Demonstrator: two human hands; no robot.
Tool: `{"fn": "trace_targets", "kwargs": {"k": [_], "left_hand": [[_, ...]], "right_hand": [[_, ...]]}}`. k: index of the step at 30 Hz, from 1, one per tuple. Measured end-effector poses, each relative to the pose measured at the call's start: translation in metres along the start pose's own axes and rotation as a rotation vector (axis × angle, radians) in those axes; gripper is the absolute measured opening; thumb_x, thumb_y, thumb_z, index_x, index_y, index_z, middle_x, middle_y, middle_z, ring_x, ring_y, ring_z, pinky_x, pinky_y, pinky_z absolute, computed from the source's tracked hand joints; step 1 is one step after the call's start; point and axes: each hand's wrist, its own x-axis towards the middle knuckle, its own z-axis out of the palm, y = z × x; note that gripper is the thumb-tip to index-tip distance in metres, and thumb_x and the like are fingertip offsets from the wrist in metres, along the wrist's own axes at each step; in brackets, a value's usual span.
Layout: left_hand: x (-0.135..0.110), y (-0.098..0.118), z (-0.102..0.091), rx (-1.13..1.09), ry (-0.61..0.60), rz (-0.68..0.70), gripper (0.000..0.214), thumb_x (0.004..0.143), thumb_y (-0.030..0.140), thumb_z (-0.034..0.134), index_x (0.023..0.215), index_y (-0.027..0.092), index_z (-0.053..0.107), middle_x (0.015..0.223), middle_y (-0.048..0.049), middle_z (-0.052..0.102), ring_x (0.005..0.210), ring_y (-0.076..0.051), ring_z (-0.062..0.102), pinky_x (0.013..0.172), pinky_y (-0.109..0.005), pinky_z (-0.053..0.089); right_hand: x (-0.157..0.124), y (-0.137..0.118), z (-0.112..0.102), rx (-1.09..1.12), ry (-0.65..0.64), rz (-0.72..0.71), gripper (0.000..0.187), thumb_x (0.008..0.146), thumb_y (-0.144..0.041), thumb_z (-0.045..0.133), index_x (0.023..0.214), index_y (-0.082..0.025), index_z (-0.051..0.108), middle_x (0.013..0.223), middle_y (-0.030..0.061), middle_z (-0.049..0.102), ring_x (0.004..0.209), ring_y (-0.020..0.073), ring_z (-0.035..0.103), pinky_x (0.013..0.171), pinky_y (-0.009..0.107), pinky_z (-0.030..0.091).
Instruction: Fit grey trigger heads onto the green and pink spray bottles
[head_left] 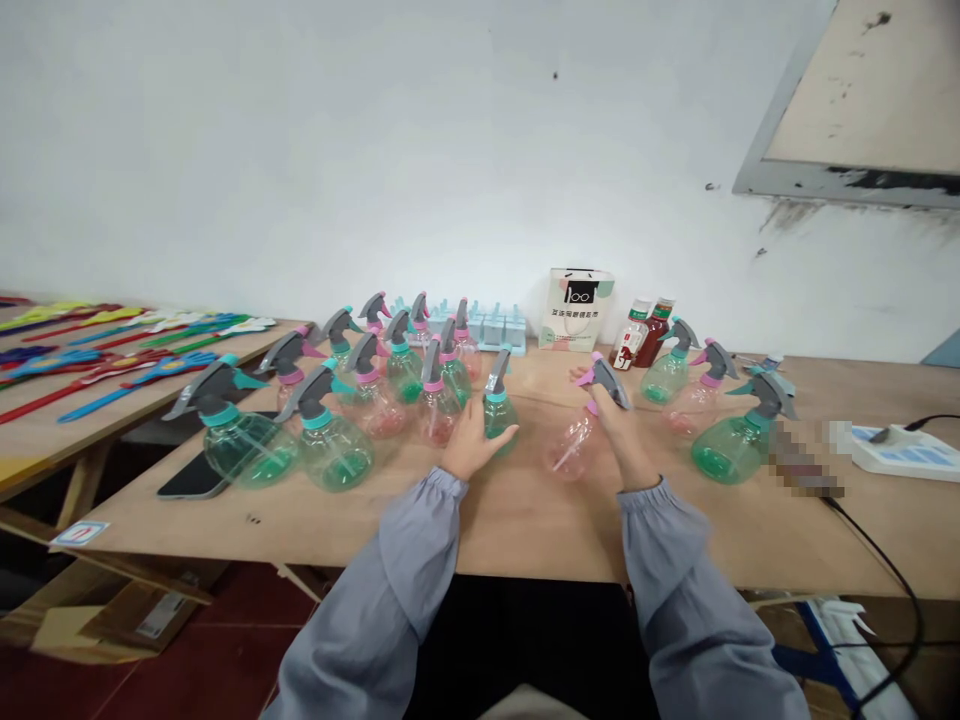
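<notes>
My left hand (471, 442) wraps around a small green spray bottle (498, 404) with a grey trigger head, standing on the wooden table (525, 520). My right hand (621, 432) holds a clear pink spray bottle (576, 440) by its grey and pink trigger head, tilted over the table. Both arms wear grey sleeves. Several more green and pink spray bottles (330, 440) stand grouped to the left. Three others (731, 440) stand to the right.
A black phone (193, 478) lies at the table's left edge. A white carton (575, 310) and two sauce bottles (645, 333) stand by the wall. A white device with a black cable (904, 450) is at right. Colourful plastic tools (112, 350) cover the left table.
</notes>
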Motion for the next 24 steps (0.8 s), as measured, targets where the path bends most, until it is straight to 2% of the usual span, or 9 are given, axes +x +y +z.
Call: {"fn": "trace_targets", "kwargs": {"k": [4, 8, 11, 14, 17, 21, 24], "left_hand": [[0.001, 0.001, -0.001, 0.008, -0.014, -0.017, 0.075, 0.084, 0.055, 0.068, 0.141, 0.016, 0.039, 0.125, -0.0178, 0.057, 0.127, -0.036, 0.056, 0.107, -0.053, 0.047], [0.001, 0.002, -0.002, 0.008, -0.018, -0.034, 0.076, 0.085, 0.056, 0.067, 0.142, 0.016, 0.038, 0.126, -0.0181, 0.057, 0.128, -0.037, 0.056, 0.107, -0.053, 0.047], [0.0, 0.002, -0.002, 0.002, -0.019, -0.03, 0.076, 0.085, 0.056, 0.067, 0.142, 0.017, 0.038, 0.126, -0.0175, 0.057, 0.129, -0.036, 0.056, 0.107, -0.053, 0.047], [0.0, 0.001, -0.001, 0.003, -0.02, -0.031, 0.075, 0.085, 0.057, 0.067, 0.14, 0.016, 0.039, 0.125, -0.0175, 0.057, 0.128, -0.037, 0.056, 0.106, -0.054, 0.047], [0.001, -0.001, -0.001, -0.008, -0.016, -0.014, 0.071, 0.084, 0.056, 0.068, 0.138, 0.017, 0.042, 0.122, -0.0162, 0.058, 0.125, -0.036, 0.058, 0.105, -0.054, 0.048], [0.001, 0.0, -0.002, -0.029, -0.016, -0.016, 0.072, 0.084, 0.055, 0.068, 0.139, 0.019, 0.042, 0.123, -0.0157, 0.058, 0.128, -0.036, 0.056, 0.107, -0.053, 0.047], [0.001, 0.001, -0.001, -0.035, -0.022, -0.025, 0.075, 0.084, 0.055, 0.069, 0.142, 0.018, 0.04, 0.128, -0.0174, 0.057, 0.132, -0.037, 0.054, 0.109, -0.055, 0.045]], "right_hand": [[0.022, 0.009, -0.024, -0.202, 0.189, -0.073, 0.036, 0.077, -0.05, 0.069, 0.099, -0.022, 0.072, 0.086, 0.005, 0.071, 0.085, 0.0255, 0.066, 0.075, 0.041, 0.056], [0.042, 0.025, -0.045, -0.288, 0.284, -0.111, 0.042, 0.075, -0.055, 0.072, 0.091, -0.016, 0.072, 0.077, 0.0041, 0.066, 0.079, 0.0246, 0.064, 0.074, 0.041, 0.056], [0.048, 0.033, -0.052, -0.334, 0.344, -0.115, 0.043, 0.072, -0.056, 0.074, 0.083, -0.015, 0.071, 0.072, 0.0026, 0.063, 0.074, 0.0228, 0.062, 0.073, 0.041, 0.055], [0.05, 0.033, -0.054, -0.359, 0.33, -0.158, 0.045, 0.071, -0.057, 0.075, 0.088, -0.016, 0.071, 0.077, 0.003, 0.066, 0.079, 0.0222, 0.063, 0.081, 0.041, 0.054], [0.045, 0.033, -0.06, -0.389, 0.286, -0.189, 0.056, 0.07, -0.058, 0.076, 0.108, -0.018, 0.068, 0.098, 0.0075, 0.071, 0.095, 0.025, 0.065, 0.093, 0.045, 0.052], [0.021, 0.051, -0.081, -0.493, 0.222, -0.171, 0.088, 0.06, -0.058, 0.084, 0.133, -0.02, 0.051, 0.135, 0.0169, 0.059, 0.118, 0.0315, 0.06, 0.105, 0.052, 0.046], [0.001, 0.075, -0.097, -0.577, 0.126, -0.119, 0.1, 0.055, -0.061, 0.086, 0.135, -0.018, 0.046, 0.136, 0.0208, 0.055, 0.123, 0.0359, 0.058, 0.107, 0.056, 0.044]]}}
